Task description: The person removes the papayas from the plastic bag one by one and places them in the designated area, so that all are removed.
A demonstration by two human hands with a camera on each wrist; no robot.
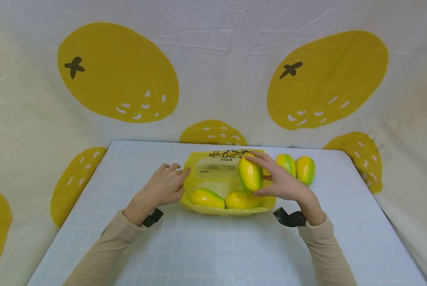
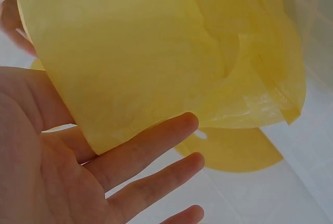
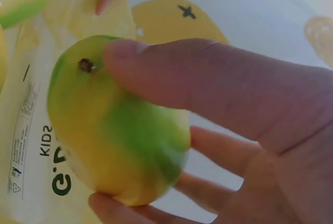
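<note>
A yellow translucent plastic bag [image 1: 217, 178] with dark printing lies opened out on the table. Two yellow-green mangoes [image 1: 207, 198] rest side by side at its near end. My left hand [image 1: 167, 184] pinches the bag's left edge between thumb and index finger; the other fingers [image 2: 161, 180] stretch out loosely. My right hand [image 1: 281, 178] grips another mango [image 1: 251, 173] above the right part of the bag. In the right wrist view the thumb [image 3: 156, 73] presses near its stem end, and the fingers curl round its far side.
Two more mangoes [image 1: 305, 170] sit on the table right of the bag, partly behind my right hand. A pale checked cover lies on the table [image 1: 213, 254]. Behind it hangs a white cloth [image 1: 220, 79] with large yellow fruit prints.
</note>
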